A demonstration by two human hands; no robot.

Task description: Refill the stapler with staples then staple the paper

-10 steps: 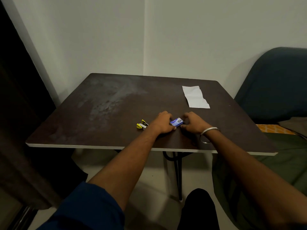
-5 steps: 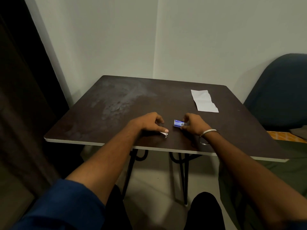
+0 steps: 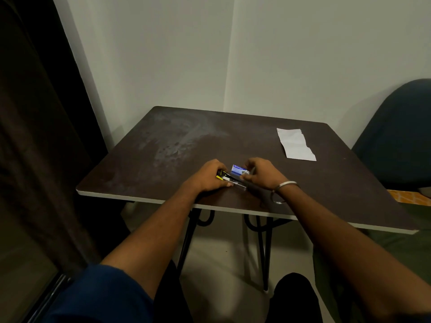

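One table (image 3: 163, 145): dark brown top, pale edge band, black metal legs, set into a room corner.

One stapler (image 3: 224, 177): yellow and black, lying near the front edge of the table, roughly mid-width. Metal staple channel (image 3: 240, 185) visible past the fingers, extending toward the front edge. Whether the top is swung open: cannot tell.

One staple box (image 3: 238, 169): small, blue and white, just behind the stapler, between the two hands.

One paper (image 3: 295, 144): white, creased, ragged at one end, lying flat near the right edge, toward the rear right corner, well apart from stapler and box.

Two hands, both bare:
- Left hand (image 3: 208, 177): fingers curled down over the stapler body, gripping it against the tabletop.
- Right hand (image 3: 262, 173): fingers bent, fingertips pinched at the near corner of the staple box, close to the stapler's metal end. Contents of the pinch too small to resolve; grip on the box itself not confirmable.

One metal bangle (image 3: 283, 191) on the right wrist. One dark blue sleeve (image 3: 105, 297) on the left upper arm.

One dark chair back (image 3: 396, 127) beyond the right edge. One dark curtain (image 3: 35, 136) beyond the left edge.
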